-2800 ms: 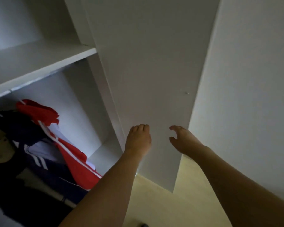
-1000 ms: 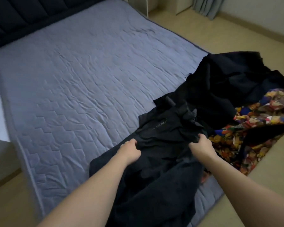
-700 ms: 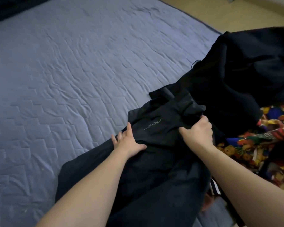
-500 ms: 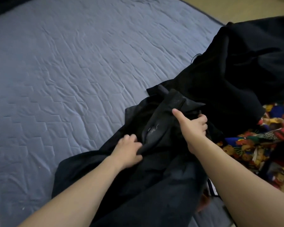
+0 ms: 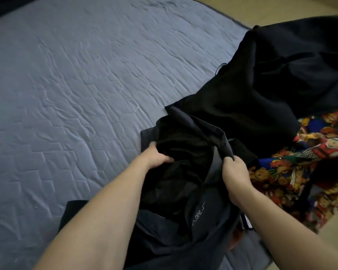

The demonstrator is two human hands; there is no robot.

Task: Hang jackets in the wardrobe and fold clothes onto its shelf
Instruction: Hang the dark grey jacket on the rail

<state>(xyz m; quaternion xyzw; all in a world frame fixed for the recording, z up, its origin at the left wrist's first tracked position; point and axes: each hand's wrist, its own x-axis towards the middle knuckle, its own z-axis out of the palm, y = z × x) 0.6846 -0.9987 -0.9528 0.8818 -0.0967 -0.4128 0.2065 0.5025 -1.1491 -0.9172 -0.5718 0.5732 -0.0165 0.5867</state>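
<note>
Black jacket point(image 5: 185, 172) lies between my hands: left hand point(image 5: 154, 156) grips its edge, right hand point(image 5: 234, 170) pinches the collar, its length running toward me.

I can make out only one piece of writing: a small line of pale capital letters printed on the dark jacket point(image 5: 203, 207), on the panel lying between my forearms. It runs up the fabric and is partly folded under; the legible part looks like "…LORE", followed by a thin line mark. I cannot read the first letters. Nothing else carries readable text.
</note>
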